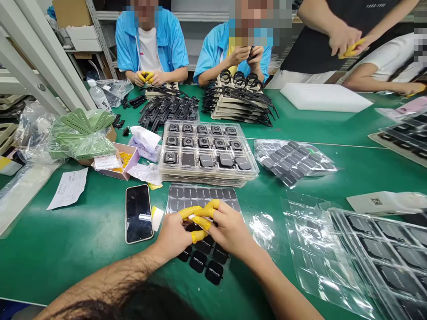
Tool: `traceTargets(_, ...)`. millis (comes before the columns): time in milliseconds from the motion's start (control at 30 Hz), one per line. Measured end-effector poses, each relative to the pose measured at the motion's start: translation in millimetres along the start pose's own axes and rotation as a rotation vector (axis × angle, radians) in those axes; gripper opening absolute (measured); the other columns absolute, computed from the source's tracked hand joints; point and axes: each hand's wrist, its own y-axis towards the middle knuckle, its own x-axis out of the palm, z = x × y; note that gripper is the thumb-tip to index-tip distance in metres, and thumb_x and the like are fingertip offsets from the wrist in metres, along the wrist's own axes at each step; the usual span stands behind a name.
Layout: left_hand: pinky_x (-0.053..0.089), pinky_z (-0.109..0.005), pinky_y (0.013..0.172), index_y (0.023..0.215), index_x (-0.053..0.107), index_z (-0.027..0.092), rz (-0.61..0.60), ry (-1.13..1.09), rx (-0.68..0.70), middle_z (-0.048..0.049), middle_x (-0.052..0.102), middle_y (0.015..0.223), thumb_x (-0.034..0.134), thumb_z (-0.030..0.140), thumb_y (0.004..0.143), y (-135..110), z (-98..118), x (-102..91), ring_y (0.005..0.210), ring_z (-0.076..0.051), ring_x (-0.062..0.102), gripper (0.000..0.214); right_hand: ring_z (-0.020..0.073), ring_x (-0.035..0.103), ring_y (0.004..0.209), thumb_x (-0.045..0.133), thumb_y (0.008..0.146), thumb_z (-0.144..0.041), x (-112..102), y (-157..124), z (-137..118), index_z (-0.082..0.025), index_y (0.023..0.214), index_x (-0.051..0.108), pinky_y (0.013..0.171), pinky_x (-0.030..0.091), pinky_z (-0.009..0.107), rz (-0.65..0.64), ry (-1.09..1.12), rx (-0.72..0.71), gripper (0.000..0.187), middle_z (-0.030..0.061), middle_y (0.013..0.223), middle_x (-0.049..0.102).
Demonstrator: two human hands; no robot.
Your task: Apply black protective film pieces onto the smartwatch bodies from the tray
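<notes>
Head view: left hand [173, 238], right hand [228, 231], fingers [216, 218] clamped, seemingly, on white strip [196, 217]; four yellow cots [190, 212].

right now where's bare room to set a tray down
The widest bare patch of green mat lies left of the phone, below the paper sheet. A narrower strip runs between the white foam sheet and the bagged black pads. It is crowded around your left hand, right hand and the stacked watch trays.
</notes>
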Motion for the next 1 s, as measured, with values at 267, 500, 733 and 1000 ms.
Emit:
traceTargets(267,0.068,-0.037,0.093,0.126,0.086,0.022,-0.020,-0.037,0.007,-0.0044,0.089,0.113,0.087,0.026,0.068,0,2,-3.1,0.099,-0.028,0.082,0.059,0.0223,0.068,0.071,0.066,0.105,-0.023,16,-1,-3,-0.031,0.107,0.078,0.060,0.058,0.036,0.064,0.012,-0.082,0.015,0.0044,0.086,0.072)
traceTargets(500,0.067,-0.036,0.088,0.120,0.088,0.022,-0.023,-0.010,0.003,-0.0034,0.089,0.106,0.087,0.021,0.066,-1,5,-1.6,0.094,-0.027,0.082,0.054,0.0209,0.069,0.070,0.070,0.103,-0.022,19,-8,-2,-0.026,0.107,0.078,0.058,0.056,0.034,0.094,0.005,-0.046,0.009,0.0042,0.087,0.071)
traceTargets(733,0.067,-0.034,0.085,0.120,0.088,0.020,-0.041,-0.081,-0.014,-0.0058,0.089,0.099,0.093,0.024,0.064,0,2,-0.8,0.089,-0.027,0.082,0.057,0.0191,0.070,0.074,0.070,0.104,-0.022,6,-4,5,-0.030,0.107,0.079,0.062,0.057,0.031,0.044,0.069,-0.097,0.012,0.0024,0.088,0.072)
traceTargets(1000,0.068,-0.033,0.086,0.129,0.084,0.014,-0.058,-0.106,-0.045,-0.0080,0.089,0.104,0.091,0.023,0.067,-2,-1,-0.5,0.092,-0.027,0.083,0.063,0.0171,0.068,0.075,0.068,0.107,-0.028,7,-5,9,-0.022,0.102,0.080,0.065,0.056,0.029,0.004,0.061,-0.061,0.014,0.0044,0.087,0.071)
